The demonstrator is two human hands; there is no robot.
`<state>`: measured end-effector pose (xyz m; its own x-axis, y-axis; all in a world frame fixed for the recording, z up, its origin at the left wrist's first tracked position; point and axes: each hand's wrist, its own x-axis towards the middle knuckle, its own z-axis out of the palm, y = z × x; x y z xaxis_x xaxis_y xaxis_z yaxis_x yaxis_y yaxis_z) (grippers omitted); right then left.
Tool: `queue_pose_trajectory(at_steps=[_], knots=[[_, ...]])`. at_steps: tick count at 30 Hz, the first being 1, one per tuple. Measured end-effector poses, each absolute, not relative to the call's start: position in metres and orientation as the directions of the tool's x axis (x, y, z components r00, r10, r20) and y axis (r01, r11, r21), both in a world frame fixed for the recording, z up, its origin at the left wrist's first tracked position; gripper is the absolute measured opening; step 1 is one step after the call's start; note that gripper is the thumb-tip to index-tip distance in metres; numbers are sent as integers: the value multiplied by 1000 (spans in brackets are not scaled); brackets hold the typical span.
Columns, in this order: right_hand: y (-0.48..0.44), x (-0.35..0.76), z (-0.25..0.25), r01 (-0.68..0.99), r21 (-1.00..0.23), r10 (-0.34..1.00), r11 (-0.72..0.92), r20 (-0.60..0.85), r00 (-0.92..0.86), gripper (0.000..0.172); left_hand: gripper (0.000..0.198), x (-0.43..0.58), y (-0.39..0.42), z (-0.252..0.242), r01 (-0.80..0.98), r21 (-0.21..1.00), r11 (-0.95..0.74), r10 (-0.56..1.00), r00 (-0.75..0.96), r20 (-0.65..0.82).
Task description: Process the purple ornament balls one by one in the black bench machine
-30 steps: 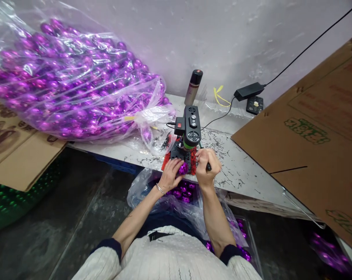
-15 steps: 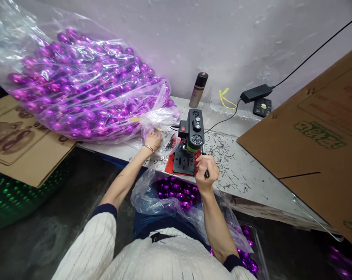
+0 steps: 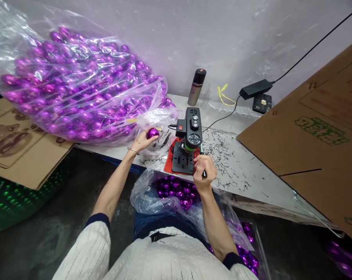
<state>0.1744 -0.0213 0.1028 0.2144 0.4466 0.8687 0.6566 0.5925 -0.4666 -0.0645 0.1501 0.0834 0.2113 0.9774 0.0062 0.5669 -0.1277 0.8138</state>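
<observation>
Plainly, from the head view: large carton (image 3: 307, 155) at right, printed with a green outlined word, slanted and too blurred to read for certain; faint red lines of print higher up, also illegible. Flattened carton (image 3: 51, 149) at left bears a brown cartoon-like figure. Spray can (image 3: 197, 89), black-capped, stands by the wall; label too small to read.

Purple ball (image 3: 153, 133): round, metallic, shiny, bright highlights on its surface. Small tool (image 3: 193, 126): black upright body, round grilles above and below, silver buttons between, green band beneath, red switch (image 3: 180, 127) on a side box. Its slotted black base plate (image 3: 181, 162) sits on a red mat (image 3: 169, 165), with the plate bare. Dark thread-like bits (image 3: 222, 151) litter the white table (image 3: 260, 186).

Left hand (image 3: 142, 141) has thumb and fingers closed around the purple ball, which sits at the fingertips, just in front of the knotted neck of the clear bag (image 3: 85, 89) full of similar balls, and apart from the tool, off to its left. Right hand (image 3: 205, 171) is a fist clamped round the black lever handle (image 3: 204, 174), beside the base plate. Below the table edge, an open plastic bag (image 3: 140, 194) holds faceted purple balls (image 3: 176, 190).
</observation>
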Motion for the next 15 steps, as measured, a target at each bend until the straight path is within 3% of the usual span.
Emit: queue_pose_trajectory(at_steps=[2,4,6,10,15], knots=[[-21,175,105,664,-465,443,586,870,218,28,68,-59,136,84,234,972,-25,969,245,-34],[-20,175,109,667,-466,443,581,869,221,29,68,-50,118,82,-19,994,107,946,309,-96],[-20,176,112,667,-470,446,578,866,224,29,64,-40,101,76,-151,966,208,921,364,-141],[-21,178,116,668,-479,464,570,858,219,27,66,-18,75,56,-208,946,248,932,318,-174],[-22,179,117,667,-481,483,569,852,202,27,72,3,63,27,-80,991,111,979,180,-95]])
